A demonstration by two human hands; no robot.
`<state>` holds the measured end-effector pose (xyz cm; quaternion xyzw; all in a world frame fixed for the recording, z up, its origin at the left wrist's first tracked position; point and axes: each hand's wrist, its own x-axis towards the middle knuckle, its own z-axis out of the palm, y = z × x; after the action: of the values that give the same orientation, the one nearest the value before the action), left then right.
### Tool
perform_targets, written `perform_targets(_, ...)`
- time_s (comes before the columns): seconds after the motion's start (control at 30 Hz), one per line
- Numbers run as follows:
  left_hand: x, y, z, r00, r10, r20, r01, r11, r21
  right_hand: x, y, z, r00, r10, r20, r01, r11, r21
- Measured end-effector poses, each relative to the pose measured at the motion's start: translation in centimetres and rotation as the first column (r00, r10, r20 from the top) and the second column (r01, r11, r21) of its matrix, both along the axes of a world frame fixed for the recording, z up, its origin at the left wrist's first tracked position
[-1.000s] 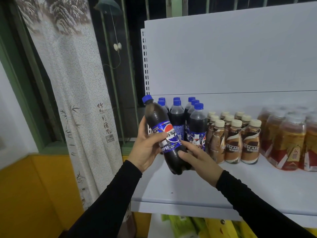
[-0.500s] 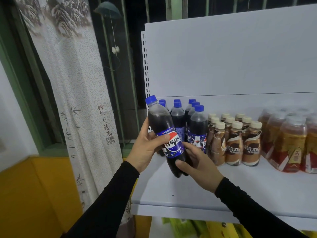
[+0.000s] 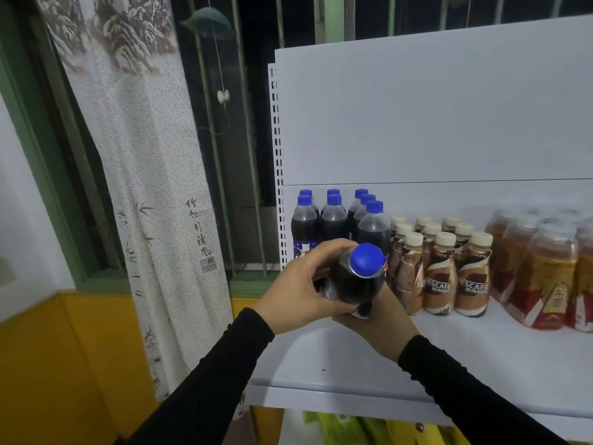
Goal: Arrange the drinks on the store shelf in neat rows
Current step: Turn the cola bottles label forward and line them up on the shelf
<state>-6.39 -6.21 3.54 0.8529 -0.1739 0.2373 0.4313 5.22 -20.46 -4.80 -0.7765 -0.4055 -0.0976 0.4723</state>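
A dark cola bottle [image 3: 353, 281] with a blue cap is tipped toward me, cap facing the camera, in front of the shelf's left end. My left hand [image 3: 298, 287] grips its side from the left. My right hand [image 3: 378, 326] holds it from below and behind; its fingers are mostly hidden. Several more cola bottles [image 3: 333, 216] stand in rows at the back left of the white shelf [image 3: 481, 364].
Nescafe coffee bottles [image 3: 439, 271] stand in rows right of the cola. Amber tea bottles [image 3: 542, 271] fill the far right. A patterned curtain [image 3: 144, 187] and a barred window lie left of the shelf. Yellow-green packages [image 3: 353, 428] lie on the level below.
The bottle has swung from nearly upright with its label showing to tipped toward me, cap first. Both hands dropped a little with it, and my view moved closer.
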Motion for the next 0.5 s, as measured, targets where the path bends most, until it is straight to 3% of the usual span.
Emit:
perform_targets(0.17,0.4,0.1,-0.3,0.999,0.032,-0.027,-0.035,0.995,-0.097,-0.1,-1.1,-0.3,1.000,0.003,0.022,-0.003,1.000,0.017)
perform_targets(0.27,0.8,0.3,-0.4,0.998,0.037,-0.043,-0.048,0.960,-0.276,-0.7,-2.2,0.0,0.999,0.022,0.044,-0.024,0.999,0.034)
perform_targets(0.5,1.7,1.1,-2.6,0.999,0.020,-0.038,-0.041,0.687,-0.725,-2.3,-4.1,0.2,0.995,-0.041,0.091,0.036,0.998,0.059)
